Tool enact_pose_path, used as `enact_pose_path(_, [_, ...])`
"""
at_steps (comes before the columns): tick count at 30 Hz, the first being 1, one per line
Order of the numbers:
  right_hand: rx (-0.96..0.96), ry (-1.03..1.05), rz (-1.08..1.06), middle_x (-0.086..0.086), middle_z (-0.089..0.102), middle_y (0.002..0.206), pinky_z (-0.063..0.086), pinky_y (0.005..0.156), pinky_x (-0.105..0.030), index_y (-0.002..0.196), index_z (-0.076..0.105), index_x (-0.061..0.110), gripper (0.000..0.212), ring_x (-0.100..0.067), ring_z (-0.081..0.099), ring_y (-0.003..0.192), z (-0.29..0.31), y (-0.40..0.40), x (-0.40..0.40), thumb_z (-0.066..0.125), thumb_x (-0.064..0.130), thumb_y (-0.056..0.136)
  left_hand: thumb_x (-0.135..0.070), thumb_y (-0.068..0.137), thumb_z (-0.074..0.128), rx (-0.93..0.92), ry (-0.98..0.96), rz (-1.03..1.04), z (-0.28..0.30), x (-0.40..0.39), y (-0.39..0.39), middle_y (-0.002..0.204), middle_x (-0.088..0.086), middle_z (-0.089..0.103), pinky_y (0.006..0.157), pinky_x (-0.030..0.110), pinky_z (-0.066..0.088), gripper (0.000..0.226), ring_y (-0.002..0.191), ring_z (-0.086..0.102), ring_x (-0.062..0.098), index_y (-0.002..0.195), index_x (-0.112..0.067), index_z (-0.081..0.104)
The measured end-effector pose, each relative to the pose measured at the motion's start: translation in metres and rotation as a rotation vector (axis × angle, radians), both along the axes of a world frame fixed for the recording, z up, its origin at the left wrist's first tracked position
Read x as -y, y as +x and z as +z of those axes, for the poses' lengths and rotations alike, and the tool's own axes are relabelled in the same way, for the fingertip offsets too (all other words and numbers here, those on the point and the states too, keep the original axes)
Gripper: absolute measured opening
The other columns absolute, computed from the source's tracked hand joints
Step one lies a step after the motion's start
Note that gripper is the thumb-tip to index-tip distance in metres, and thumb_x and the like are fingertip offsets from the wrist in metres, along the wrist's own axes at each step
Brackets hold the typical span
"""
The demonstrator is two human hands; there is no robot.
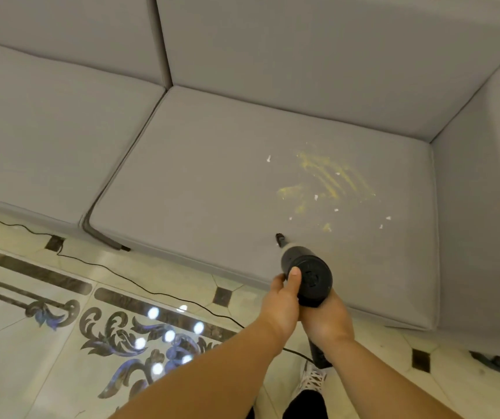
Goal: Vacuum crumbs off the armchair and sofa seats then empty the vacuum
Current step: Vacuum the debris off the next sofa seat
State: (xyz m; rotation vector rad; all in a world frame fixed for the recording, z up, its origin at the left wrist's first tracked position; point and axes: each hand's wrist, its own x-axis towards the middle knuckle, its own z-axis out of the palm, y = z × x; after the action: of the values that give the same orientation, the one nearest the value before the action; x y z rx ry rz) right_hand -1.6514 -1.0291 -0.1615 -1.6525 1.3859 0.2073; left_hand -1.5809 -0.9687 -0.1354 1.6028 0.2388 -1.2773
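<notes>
A black handheld vacuum (309,275) points at the grey sofa's right seat cushion (212,164). Its narrow nozzle tip (280,237) touches the cushion near the front edge. Both hands grip the vacuum: my left hand (282,300) wraps its body with the thumb on top, and my right hand (329,323) holds the handle below. Yellow crumbs (327,179) lie smeared in streaks ahead and to the right of the nozzle, with several small white bits (315,197) scattered around them.
A second grey seat cushion (40,137) lies to the left, the sofa arm (484,207) to the right. A thin black cord (115,269) runs across the patterned tile floor (61,328). My shoe (312,378) shows below the hands.
</notes>
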Motion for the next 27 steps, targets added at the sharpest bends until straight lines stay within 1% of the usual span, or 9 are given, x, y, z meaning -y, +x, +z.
enact_pose_path(3, [-0.007, -0.032, -0.066, 0.005, 0.067, 0.082, 0.041, 0.057, -0.028, 0.107, 0.061, 0.031, 0.033, -0.021, 0.062, 0.074, -0.003, -0.019, 0.029, 0.073, 0.024, 0.077, -0.046, 0.097, 0.04, -0.032, -0.027, -0.044, 0.001, 0.033, -0.015, 0.134, 0.009, 0.053, 0.098, 0.033, 0.042, 0.053, 0.121, 0.053, 0.026, 0.141, -0.017, 0.038])
enact_pose_path(6, [0.027, -0.05, -0.092, 0.012, 0.061, 0.075, 0.038, 0.054, -0.026, 0.103, 0.06, 0.031, 0.029, -0.013, 0.056, 0.067, -0.007, -0.023, 0.049, 0.072, 0.024, 0.077, -0.048, 0.096, 0.04, 0.004, -0.017, -0.039, 0.003, 0.054, -0.021, 0.133, 0.008, 0.054, 0.102, 0.034, 0.04, 0.052, 0.12, 0.052, 0.025, 0.139, -0.02, 0.04])
enact_pose_path(9, [0.088, -0.033, -0.1, 0.015, 0.059, 0.073, 0.036, 0.053, -0.021, 0.102, 0.06, 0.032, 0.028, -0.006, 0.053, 0.065, -0.009, -0.011, 0.06, 0.073, 0.026, 0.078, -0.051, 0.095, 0.041, 0.087, -0.006, -0.005, 0.007, 0.064, -0.014, 0.124, 0.003, 0.057, 0.091, 0.028, 0.038, 0.048, 0.112, 0.053, 0.019, 0.136, -0.025, 0.043])
enact_pose_path(12, [0.117, 0.034, -0.06, 0.013, 0.062, 0.076, 0.037, 0.053, -0.023, 0.1, 0.06, 0.032, 0.027, -0.007, 0.055, 0.067, -0.012, 0.004, 0.069, 0.072, 0.025, 0.078, -0.054, 0.093, 0.042, 0.117, 0.036, 0.011, 0.003, 0.071, -0.001, 0.128, 0.004, 0.056, 0.089, 0.028, 0.037, 0.052, 0.114, 0.053, 0.02, 0.137, -0.026, 0.042])
enact_pose_path(15, [0.118, 0.073, -0.032, 0.013, 0.063, 0.076, 0.038, 0.053, -0.023, 0.09, 0.058, 0.035, 0.022, -0.011, 0.057, 0.069, -0.015, 0.006, 0.076, 0.072, 0.021, 0.079, -0.056, 0.092, 0.044, 0.094, 0.065, 0.036, -0.002, 0.079, 0.001, 0.129, 0.005, 0.056, 0.088, 0.029, 0.037, 0.055, 0.114, 0.053, 0.021, 0.137, -0.024, 0.041])
enact_pose_path(17, [0.129, 0.065, -0.023, 0.014, 0.063, 0.075, 0.039, 0.054, -0.023, 0.083, 0.056, 0.037, 0.023, -0.012, 0.059, 0.071, -0.016, 0.004, 0.079, 0.072, 0.021, 0.079, -0.057, 0.09, 0.045, 0.113, 0.062, 0.046, -0.005, 0.081, -0.003, 0.123, 0.002, 0.058, 0.085, 0.028, 0.037, 0.054, 0.108, 0.054, 0.018, 0.135, -0.025, 0.042])
enact_pose_path(22, [0.172, 0.108, 0.089, 0.01, 0.067, 0.082, 0.042, 0.058, -0.022, 0.1, 0.063, 0.032, 0.021, -0.014, 0.062, 0.078, -0.014, 0.013, 0.086, 0.072, 0.026, 0.082, -0.059, 0.089, 0.043, 0.244, 0.088, 0.166, -0.01, 0.081, -0.007, 0.104, -0.007, 0.058, 0.083, 0.027, 0.039, 0.055, 0.095, 0.054, 0.011, 0.133, -0.025, 0.041])
enact_pose_path(25, [0.179, 0.135, 0.141, 0.01, 0.067, 0.083, 0.043, 0.06, -0.023, 0.103, 0.063, 0.031, 0.023, -0.013, 0.062, 0.078, -0.015, 0.027, 0.086, 0.072, 0.027, 0.082, -0.058, 0.091, 0.039, 0.244, 0.12, 0.217, -0.011, 0.079, 0.003, 0.106, -0.006, 0.06, 0.078, 0.024, 0.039, 0.053, 0.094, 0.055, 0.01, 0.132, -0.026, 0.041])
enact_pose_path(27, [0.173, 0.139, 0.137, 0.011, 0.066, 0.082, 0.042, 0.058, -0.022, 0.105, 0.062, 0.031, 0.026, -0.012, 0.061, 0.076, -0.018, 0.031, 0.085, 0.072, 0.025, 0.081, -0.058, 0.091, 0.04, 0.208, 0.114, 0.214, -0.012, 0.079, 0.009, 0.119, 0.001, 0.059, 0.083, 0.027, 0.037, 0.054, 0.106, 0.055, 0.017, 0.134, -0.024, 0.042])
